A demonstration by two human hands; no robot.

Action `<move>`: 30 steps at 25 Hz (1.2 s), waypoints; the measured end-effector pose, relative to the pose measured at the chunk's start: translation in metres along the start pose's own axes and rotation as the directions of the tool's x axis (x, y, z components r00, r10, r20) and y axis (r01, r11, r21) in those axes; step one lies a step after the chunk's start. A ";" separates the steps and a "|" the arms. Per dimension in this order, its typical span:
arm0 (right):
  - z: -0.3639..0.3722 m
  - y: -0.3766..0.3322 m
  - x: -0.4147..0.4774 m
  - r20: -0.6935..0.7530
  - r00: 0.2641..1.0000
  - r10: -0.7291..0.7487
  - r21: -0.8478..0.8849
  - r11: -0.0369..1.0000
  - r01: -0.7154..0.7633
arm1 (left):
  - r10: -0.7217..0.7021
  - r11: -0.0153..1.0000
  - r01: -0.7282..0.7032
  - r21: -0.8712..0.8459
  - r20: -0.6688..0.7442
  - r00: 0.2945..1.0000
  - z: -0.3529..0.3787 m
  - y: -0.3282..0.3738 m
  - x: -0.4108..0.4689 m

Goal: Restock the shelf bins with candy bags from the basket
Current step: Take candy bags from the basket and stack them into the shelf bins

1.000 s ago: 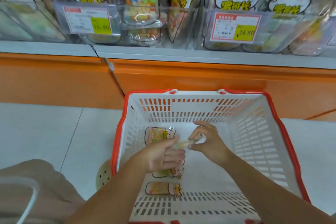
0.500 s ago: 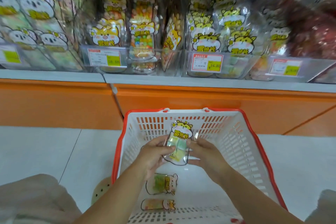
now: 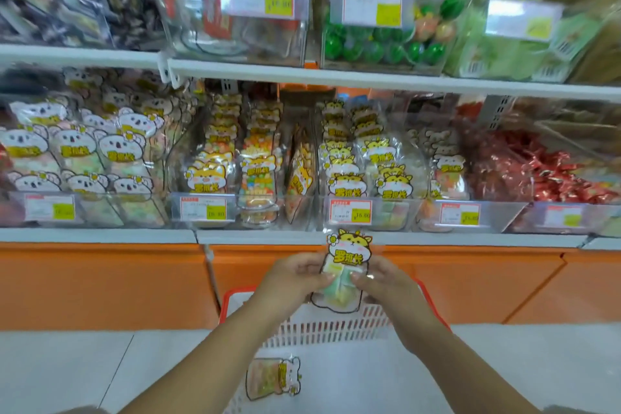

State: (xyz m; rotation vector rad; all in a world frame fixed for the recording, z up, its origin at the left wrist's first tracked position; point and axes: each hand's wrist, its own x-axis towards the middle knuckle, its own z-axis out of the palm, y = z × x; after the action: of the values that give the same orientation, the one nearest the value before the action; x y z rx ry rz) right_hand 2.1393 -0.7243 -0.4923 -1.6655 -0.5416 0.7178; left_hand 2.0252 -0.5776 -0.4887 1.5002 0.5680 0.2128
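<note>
Clear candy bag (image 3: 349, 254) pinched in left hand (image 3: 295, 276), right hand (image 3: 386, 284) fingers (image 3: 361, 278).

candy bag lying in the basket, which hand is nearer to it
Left. The left hand is raised almost straight above the lying bag; the right hand is well off to its right, across the held bag.

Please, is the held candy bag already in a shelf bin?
No, the left hand and right hand hold the candy bag above the basket, below the bins.

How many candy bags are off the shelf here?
2: the held bag, gripped between left hand and right hand; the lying bag in the basket. Arms may hide more.
</note>
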 end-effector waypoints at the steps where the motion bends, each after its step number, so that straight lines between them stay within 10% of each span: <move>1: -0.003 -0.014 0.002 0.016 0.999 -0.029 -0.026 0.999 0.029 | 0.041 0.999 -0.040 0.017 -0.013 0.999 -0.002 0.014 0.002; 15: -0.075 -0.176 0.076 -0.183 0.887 -0.424 -0.346 0.872 0.346 | 0.453 0.826 -0.338 0.452 -0.173 0.875 -0.028 0.137 0.072; 26: -0.066 -0.179 0.139 -0.060 0.903 -0.426 -0.506 0.793 0.340 | 0.335 0.844 -0.258 0.470 -0.086 0.938 -0.039 0.144 0.124; 30: -0.061 -0.176 0.142 0.024 0.935 -0.355 -0.512 0.798 0.316 | 0.386 0.491 -0.167 0.855 -0.041 0.922 -0.037 0.145 0.130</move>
State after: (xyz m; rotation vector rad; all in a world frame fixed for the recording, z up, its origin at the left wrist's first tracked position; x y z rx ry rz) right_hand 2.2872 -0.6319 -0.3359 -1.9988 -1.0142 0.2517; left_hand 2.1492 -0.4718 -0.3749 2.5765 0.6434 0.4083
